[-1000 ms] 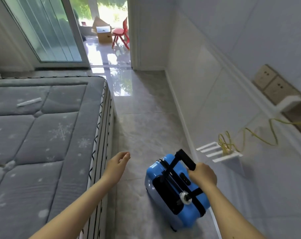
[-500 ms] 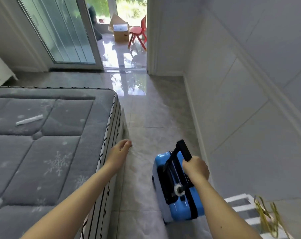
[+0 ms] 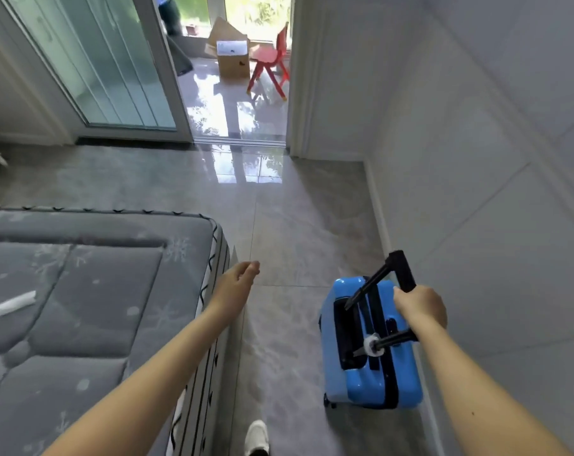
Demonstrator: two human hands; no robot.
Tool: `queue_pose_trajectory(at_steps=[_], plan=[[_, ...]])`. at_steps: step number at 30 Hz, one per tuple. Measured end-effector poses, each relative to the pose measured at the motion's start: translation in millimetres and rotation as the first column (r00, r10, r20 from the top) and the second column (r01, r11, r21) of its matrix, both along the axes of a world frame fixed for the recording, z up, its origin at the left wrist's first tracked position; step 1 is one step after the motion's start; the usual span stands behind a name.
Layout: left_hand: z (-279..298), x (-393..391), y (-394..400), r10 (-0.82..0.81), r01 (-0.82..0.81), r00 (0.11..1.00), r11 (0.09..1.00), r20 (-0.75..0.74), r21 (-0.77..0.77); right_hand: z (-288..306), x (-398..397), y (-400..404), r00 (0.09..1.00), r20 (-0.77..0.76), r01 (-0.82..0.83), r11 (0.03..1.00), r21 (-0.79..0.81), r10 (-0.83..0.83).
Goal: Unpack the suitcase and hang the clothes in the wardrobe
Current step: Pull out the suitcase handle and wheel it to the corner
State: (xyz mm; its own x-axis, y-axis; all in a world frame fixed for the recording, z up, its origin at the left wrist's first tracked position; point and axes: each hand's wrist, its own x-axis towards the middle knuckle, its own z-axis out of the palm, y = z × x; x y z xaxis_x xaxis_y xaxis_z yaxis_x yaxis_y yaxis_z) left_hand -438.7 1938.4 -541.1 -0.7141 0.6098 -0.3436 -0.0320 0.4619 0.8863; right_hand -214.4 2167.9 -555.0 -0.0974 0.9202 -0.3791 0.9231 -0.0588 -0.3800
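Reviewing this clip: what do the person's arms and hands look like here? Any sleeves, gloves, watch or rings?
Both forearms are bare as far as the frame shows: no sleeves reach into view. The left hand and the right hand wear no gloves, and no watch, bracelet or ring is visible. A white shoe shows at the bottom edge.

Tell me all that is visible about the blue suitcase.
The blue suitcase is small, with a glossy hard shell, seemingly plastic, and black trim. It appears closed. It stands on the grey tiled floor beside the white wall, across the aisle from the mattress. Its black telescopic handle is extended; the right hand grips it. White tape wraps one handle rod. A dark wheel shows underneath.
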Motion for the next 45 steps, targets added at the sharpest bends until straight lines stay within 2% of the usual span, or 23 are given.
queue_pose_trajectory(at_steps=[4, 11, 16, 22, 29, 38, 45], plan=[[-3, -58, 66, -0.04, 0.039, 0.999, 0.999, -0.024, -0.035, 1, -46, 68, 1.0, 0.0, 0.007, 1.0, 0.02, -0.007], [-19, -135, 208, -0.087, 0.088, 0.996, 0.992, 0.018, -0.089, -2, -129, 189, 1.0, 0.008, -0.029, 1.0, 0.011, 0.029], [-24, -189, 326, -0.046, 0.049, 0.998, 0.995, 0.035, -0.082, -1, -202, 296, 0.999, 0.002, -0.041, 0.999, 0.017, 0.041], [-27, -259, 420, 0.038, -0.031, 0.998, 0.993, 0.055, -0.115, -4, -279, 397, 0.998, -0.016, -0.066, 0.998, 0.006, 0.066], [-33, -338, 518, 0.094, -0.088, 0.994, 0.992, 0.062, -0.093, -3, -357, 502, 1.0, -0.03, 0.006, 1.0, 0.024, -0.005], [-51, -441, 670, 0.031, -0.026, 0.998, 0.996, 0.062, -0.085, -5, -460, 632, 0.998, -0.056, -0.039, 0.997, 0.065, 0.043], [-51, -519, 778, -0.065, 0.068, 0.997, 0.995, 0.048, -0.07, -10, -535, 724, 0.999, -0.042, 0.01, 0.997, 0.082, -0.007]])
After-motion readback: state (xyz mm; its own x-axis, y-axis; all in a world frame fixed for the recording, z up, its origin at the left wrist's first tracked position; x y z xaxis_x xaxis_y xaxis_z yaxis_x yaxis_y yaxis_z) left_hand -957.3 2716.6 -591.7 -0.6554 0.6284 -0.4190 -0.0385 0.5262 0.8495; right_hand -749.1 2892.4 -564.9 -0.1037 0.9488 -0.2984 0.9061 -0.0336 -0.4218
